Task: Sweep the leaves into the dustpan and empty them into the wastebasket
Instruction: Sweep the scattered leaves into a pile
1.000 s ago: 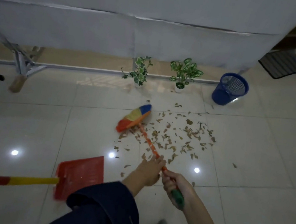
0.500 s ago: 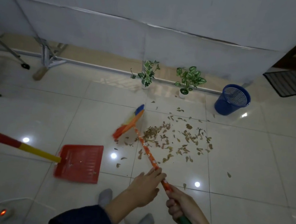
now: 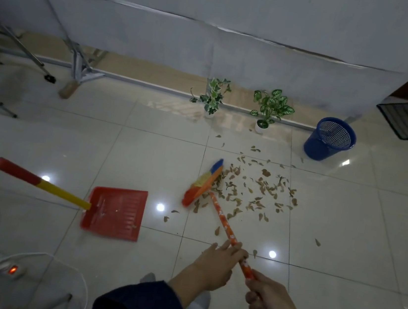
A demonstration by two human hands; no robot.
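Gripping the broom (image 3: pixel 219 209) handle, the right hand (image 3: pixel 265 298) sits low while the left hand (image 3: pixel 218 262) clasps it higher.

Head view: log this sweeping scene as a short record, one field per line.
Broom: multicoloured head on the floor at the left edge of the leaves
Left hand: on the broom's orange handle, fingers around it
Right hand: grips the handle lower, near its green end
Leaves: scattered on the tiles, none seen in the dustpan
Dustpan: red, flat on the floor, left of the broom, unheld
Wastebasket: blue, upright by the wall, beyond the leaves
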